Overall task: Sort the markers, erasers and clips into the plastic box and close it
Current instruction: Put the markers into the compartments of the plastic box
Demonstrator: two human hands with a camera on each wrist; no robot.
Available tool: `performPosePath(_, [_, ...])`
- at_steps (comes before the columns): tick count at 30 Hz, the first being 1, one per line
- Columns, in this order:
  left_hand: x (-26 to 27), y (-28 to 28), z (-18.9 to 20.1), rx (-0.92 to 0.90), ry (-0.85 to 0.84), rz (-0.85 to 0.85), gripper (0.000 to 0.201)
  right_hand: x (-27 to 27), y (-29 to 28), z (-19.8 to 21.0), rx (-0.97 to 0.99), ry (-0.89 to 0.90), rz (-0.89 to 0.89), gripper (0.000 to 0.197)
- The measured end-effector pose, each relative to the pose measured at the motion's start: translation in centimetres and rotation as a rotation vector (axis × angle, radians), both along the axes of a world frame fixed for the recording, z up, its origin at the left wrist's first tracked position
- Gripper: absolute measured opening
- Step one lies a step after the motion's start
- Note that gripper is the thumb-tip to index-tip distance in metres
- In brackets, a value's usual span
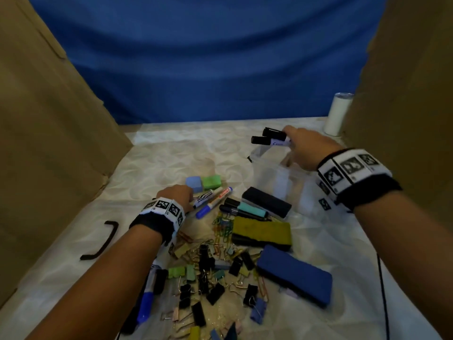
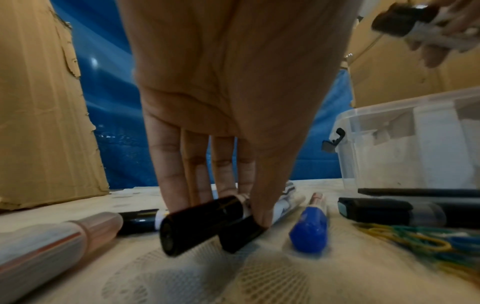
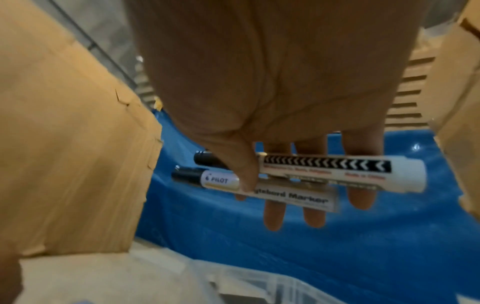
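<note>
left fingers [image 2: 179, 174] hide marker [image 2: 202, 222] barrels

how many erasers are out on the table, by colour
blue: 2, small blue foam block and large blue board eraser
green: 1, small green foam block
black: 1, long black board eraser
yellow: 1, yellow-topped board eraser
total: 5
</note>
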State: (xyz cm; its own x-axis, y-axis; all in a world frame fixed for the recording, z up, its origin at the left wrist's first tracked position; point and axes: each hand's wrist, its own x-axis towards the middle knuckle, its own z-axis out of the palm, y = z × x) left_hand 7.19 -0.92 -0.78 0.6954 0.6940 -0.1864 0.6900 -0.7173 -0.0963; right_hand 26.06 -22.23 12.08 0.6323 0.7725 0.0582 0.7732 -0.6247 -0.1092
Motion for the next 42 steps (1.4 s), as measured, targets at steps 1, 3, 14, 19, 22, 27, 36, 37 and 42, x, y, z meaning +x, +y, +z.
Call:
performPosePath(1, [0.0,-0.1,0.1,0.018,0.024,0.01,0.014,0.5,0.5,0.5,-0.042,-0.049,-0.011,0.038])
performPosePath(3, [0.1,-0.2,0.1,0.046,0.052,0.037,0.015,1.3,1.6,1.3,-0.096,-0.107,-0.035,0.028])
performPosePath(14, [-0.6,-0.1,0.0,0.062,0.063,0.065,0.019,2.9,7.7,0.8,-0.408,-0.163,-0.045,0.024])
performPosePath(19, [-1.5,0.3,2.1,-0.025,0.037,0.091,0.023,1.4,9.1,1.3,-0.56,-0.115,-0.005,0.022])
performPosePath(22, [-2.1,0.3,3.5,-0.074,-0.023,0.096,0.029,3.0,10.0,0.7,-0.547,-0.084,0.009,0.013])
performPosePath(27, [-2.4,-0.1,4.2,-0.113,-0.148,0.044,0.022,5.0,8.1,0.7,-0.259,0.034,0.055,0.045])
performPosePath(36, [-0.7,-3.4,5.6,-0.093,-0.241,-0.098,0.018,4.4,-2.4,-4.2,0.025,0.2,-0.246,0.041])
performPosePath(37, [0.0,-3.8,6.0,-0.093,-0.248,-0.1,0.017,4.9,-2.9,-5.3,0.04,0.185,-0.3,0.043])
performPosePath(42, [4.6,-5.2,7.9,-0.089,-0.309,-0.1,0.033,5.5,-3.8,-8.6,0.181,0.146,-0.449,0.059])
